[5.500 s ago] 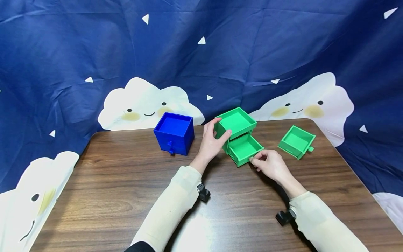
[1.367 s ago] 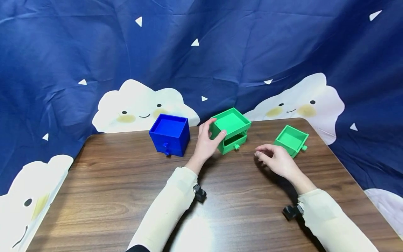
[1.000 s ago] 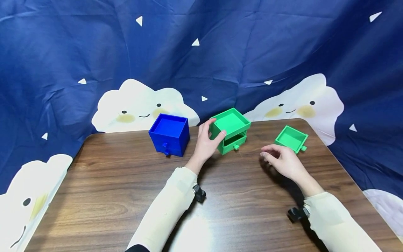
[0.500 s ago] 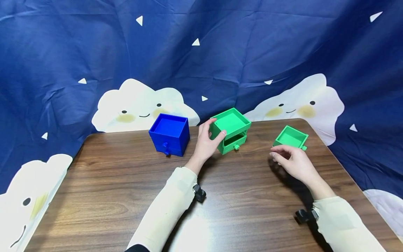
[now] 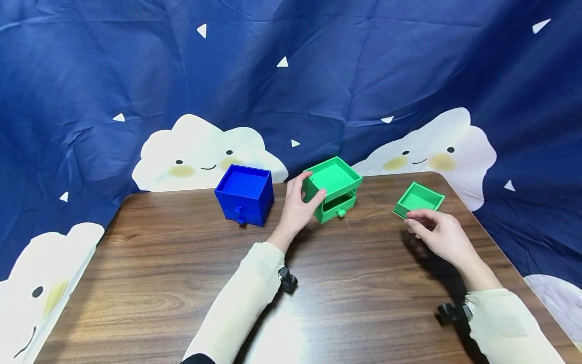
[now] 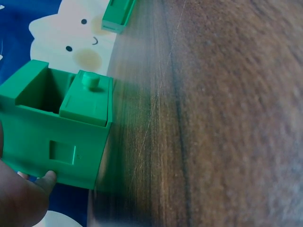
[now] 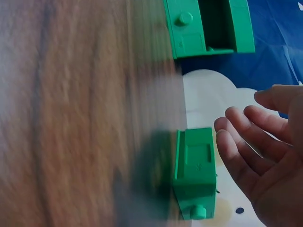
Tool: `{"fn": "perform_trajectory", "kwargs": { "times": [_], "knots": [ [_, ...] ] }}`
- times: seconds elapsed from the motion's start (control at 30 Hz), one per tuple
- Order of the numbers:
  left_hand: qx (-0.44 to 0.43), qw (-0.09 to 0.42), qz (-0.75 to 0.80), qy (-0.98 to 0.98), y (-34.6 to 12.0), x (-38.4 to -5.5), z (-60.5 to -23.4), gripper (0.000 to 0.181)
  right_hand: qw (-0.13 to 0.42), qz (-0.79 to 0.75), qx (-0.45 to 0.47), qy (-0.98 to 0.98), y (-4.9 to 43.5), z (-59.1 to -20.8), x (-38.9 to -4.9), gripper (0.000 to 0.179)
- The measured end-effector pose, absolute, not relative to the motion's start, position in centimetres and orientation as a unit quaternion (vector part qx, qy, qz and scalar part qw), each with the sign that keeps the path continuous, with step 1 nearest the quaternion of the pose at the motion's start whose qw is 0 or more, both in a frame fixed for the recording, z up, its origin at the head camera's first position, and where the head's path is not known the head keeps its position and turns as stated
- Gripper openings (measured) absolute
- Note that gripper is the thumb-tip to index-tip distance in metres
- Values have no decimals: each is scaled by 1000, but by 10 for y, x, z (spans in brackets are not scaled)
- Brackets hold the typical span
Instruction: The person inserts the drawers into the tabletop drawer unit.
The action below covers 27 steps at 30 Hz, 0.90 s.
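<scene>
A small green drawer cabinet (image 5: 335, 177) stands on the table with its upper slot empty. Its lower drawer, with a round knob (image 5: 342, 213), sits pushed in. My left hand (image 5: 296, 210) grips the cabinet across its left side, thumb at the front edge and fingers toward the back. To the right lies a loose green drawer (image 5: 417, 197); its knob (image 7: 198, 212) shows in the right wrist view. My right hand (image 5: 444, 235) hovers at the drawer's near side with loosely bent fingers (image 7: 258, 135) and nothing between them, hiding the knob from the head view.
A blue drawer cabinet (image 5: 245, 194) with two knobs stands left of the green one. Everything rests on a brown wooden table (image 5: 182, 283), toward its back edge. Behind hangs a dark blue curtain (image 5: 291, 91) with cloud faces and white triangles.
The green cabinet's lower drawer, pulled out at first, is now in. My right hand has left it and moved right to the loose drawer. My left hand stays on the cabinet.
</scene>
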<state>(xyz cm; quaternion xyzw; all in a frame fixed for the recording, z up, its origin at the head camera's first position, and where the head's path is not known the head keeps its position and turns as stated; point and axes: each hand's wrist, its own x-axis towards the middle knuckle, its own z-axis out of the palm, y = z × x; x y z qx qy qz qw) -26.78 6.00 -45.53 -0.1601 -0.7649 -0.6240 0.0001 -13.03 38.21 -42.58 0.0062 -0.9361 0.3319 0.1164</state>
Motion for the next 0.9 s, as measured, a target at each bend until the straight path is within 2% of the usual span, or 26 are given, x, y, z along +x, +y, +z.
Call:
{"fn": "perform_trajectory", "kwargs": {
  "times": [0.67, 0.9],
  "knots": [
    [-160, -3, -623, -766, 59, -267, -454, 62, 158, 328, -28, -931, 418, -429, -123, 22],
    [-160, -2, -623, -766, 59, -268, -455, 62, 156, 308, -49, -937, 433, -431, -121, 24]
  ]
}}
